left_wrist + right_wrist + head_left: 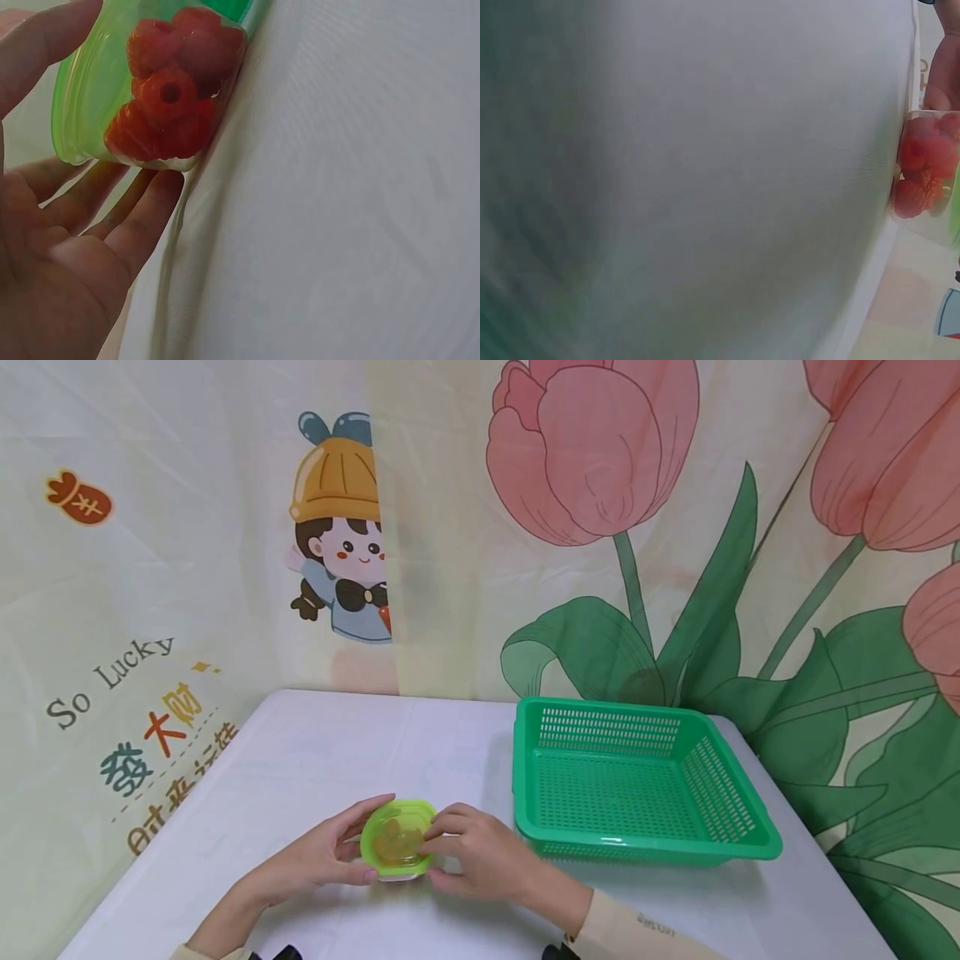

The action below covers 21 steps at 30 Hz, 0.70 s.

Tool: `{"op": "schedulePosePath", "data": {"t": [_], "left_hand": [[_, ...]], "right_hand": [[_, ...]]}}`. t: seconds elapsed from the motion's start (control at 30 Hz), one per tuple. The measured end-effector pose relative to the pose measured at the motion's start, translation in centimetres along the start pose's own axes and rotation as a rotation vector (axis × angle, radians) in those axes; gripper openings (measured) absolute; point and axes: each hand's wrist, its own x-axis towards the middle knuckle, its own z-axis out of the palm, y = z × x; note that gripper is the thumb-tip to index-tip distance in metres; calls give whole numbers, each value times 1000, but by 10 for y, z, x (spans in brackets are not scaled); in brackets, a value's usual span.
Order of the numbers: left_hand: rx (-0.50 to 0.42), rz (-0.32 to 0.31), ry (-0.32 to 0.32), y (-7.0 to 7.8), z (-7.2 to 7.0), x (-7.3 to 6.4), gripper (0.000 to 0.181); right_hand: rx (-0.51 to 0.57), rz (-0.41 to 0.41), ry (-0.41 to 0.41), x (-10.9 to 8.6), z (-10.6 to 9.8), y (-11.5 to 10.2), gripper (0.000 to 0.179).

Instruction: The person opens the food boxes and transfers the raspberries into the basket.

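Note:
A small clear plastic container (196, 150) of red raspberries (169, 94) stands on the white-covered table, topped by a translucent lime-green lid (399, 835). My left hand (330, 852) holds its left side, thumb near the front and fingers reaching round behind. In the left wrist view those fingers (154, 217) touch the container's wall. From the right, my right hand (483, 856) has bent fingers at the lid's edge and its thumb low beside the container. The right wrist view shows raspberries (928, 157) through the clear wall, but not the right hand's fingers.
A green plastic basket (536, 843) with perforated walls and floor stands on the table (360, 743), to the right of my right hand. A curtain printed with tulips and a cartoon figure (450, 568) hangs behind the table's far edge.

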Motion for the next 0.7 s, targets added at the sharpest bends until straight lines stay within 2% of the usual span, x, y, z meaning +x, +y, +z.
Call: {"op": "schedulePosePath", "data": {"t": [0.3,0.7], "left_hand": [[21,33,7,0,1,0,96],[94,35,56,0,4,3,100]], "right_hand": [[11,-14,-17,5,-1,0,20],[-88,-145,49,10,3,3,15]]}}
